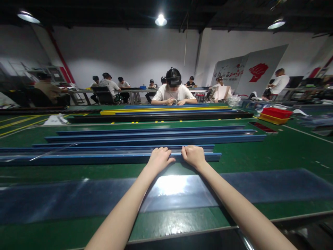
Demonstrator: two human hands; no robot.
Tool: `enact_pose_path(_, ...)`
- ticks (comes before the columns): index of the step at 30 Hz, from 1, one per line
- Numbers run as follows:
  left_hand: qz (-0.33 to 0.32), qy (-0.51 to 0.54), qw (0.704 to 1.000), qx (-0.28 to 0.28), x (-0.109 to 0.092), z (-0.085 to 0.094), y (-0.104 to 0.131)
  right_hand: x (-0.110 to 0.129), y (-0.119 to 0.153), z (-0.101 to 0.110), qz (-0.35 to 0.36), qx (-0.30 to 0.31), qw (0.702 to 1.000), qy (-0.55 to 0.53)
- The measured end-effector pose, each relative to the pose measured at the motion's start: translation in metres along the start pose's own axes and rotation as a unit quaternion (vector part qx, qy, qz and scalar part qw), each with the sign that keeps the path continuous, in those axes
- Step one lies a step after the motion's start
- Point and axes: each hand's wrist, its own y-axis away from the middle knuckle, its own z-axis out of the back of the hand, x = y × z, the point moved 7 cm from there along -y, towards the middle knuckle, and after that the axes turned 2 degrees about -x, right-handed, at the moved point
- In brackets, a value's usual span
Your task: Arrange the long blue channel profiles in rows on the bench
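Observation:
A long blue U-shaped channel profile (104, 158) lies across the green table in front of me. My left hand (160, 158) is closed over its near wall, fingers curled into the channel and thumb pointing right. Just to the right, my right hand (194, 156) is bunched on the same channel near its right end. What is under the curled fingers is hidden. A strip of clear film sticks out over the channel's left part. Closer to me, beneath my forearms, a wide sheet of clear plastic film (78, 198) lies flat.
More blue profiles (156, 136) lie just beyond, then a black profile (161, 117) and a yellow one (166, 110). A co-worker (173, 92) sits opposite with a ring-shaped roll. To the right are a phone-like dark slab (263, 127) and red and yellow bins (275, 115).

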Motion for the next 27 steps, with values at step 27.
enact_pose_path(27, -0.014, -0.039, 0.998, -0.038, -0.006, 0.002, 0.006, -0.052, 0.009, 0.009, -0.073, -0.084, 0.994, -0.005)
